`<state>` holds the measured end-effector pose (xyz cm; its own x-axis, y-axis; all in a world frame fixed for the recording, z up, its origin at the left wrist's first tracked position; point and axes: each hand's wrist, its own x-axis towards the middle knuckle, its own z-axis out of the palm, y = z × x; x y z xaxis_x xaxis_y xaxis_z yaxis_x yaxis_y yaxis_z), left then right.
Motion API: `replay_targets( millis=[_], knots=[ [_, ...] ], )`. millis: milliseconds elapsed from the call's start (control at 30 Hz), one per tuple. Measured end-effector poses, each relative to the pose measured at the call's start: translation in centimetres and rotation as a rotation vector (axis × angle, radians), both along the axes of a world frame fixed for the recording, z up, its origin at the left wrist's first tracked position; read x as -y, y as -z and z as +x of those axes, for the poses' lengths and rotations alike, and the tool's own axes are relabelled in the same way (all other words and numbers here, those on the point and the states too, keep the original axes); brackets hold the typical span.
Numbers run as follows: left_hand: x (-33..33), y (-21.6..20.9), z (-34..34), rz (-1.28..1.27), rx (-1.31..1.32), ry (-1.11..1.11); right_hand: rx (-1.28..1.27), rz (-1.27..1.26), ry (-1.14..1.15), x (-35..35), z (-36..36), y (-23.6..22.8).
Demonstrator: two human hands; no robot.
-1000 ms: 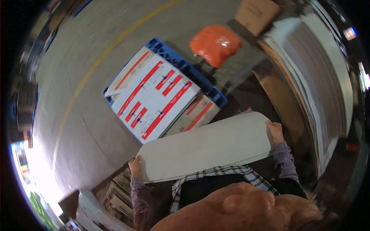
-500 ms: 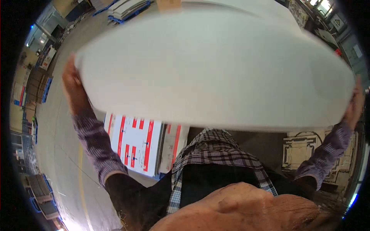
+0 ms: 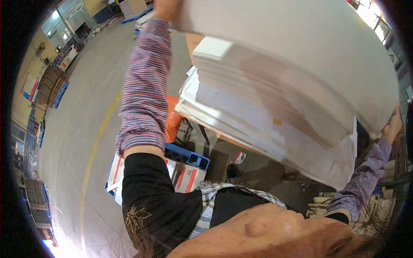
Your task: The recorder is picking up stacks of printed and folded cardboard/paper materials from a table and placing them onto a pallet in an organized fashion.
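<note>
A large white sheet of board (image 3: 297,41) is stretched between my two hands, raised over a stack of white sheets (image 3: 228,71) and tilted. My left hand (image 3: 168,12) grips its left edge at the top of the view, the fingers partly cut off and blurred. On the far right, my right hand (image 3: 392,125) is closed on the sheet's right edge. The stack stands on a table (image 3: 211,124), with a small orange-brown patch (image 3: 277,121) on its near side. The held sheet covers most of the stack's top.
Below left, a blue pallet (image 3: 189,155) bears red-and-white printed boards (image 3: 189,177). An orange bag (image 3: 173,120) hangs by the table's left end. Slotted pale boards (image 3: 318,204) lie at lower right. A yellow line (image 3: 97,146) runs along the floor at left.
The sheet has moved up and away from my body, both hands still on it. My left arm is stretched farther forward, and the stack and table now show beneath.
</note>
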<state>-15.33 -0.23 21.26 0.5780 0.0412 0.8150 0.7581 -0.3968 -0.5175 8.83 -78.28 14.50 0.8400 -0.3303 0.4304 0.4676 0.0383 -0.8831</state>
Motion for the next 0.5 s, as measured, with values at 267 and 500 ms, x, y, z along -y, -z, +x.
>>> replay_targets(
  millis=[267, 500],
  knots=[
    [3.7, 19.0, 13.1, -1.115, -0.014, 0.466, -0.437, -1.156, 0.222, -0.6, 13.2, 15.9],
    [7.3, 15.2, 5.5, -0.793, -0.071, 0.203, -0.421, -1.468, 0.408, -9.3, 1.3, 8.0]
  ],
)
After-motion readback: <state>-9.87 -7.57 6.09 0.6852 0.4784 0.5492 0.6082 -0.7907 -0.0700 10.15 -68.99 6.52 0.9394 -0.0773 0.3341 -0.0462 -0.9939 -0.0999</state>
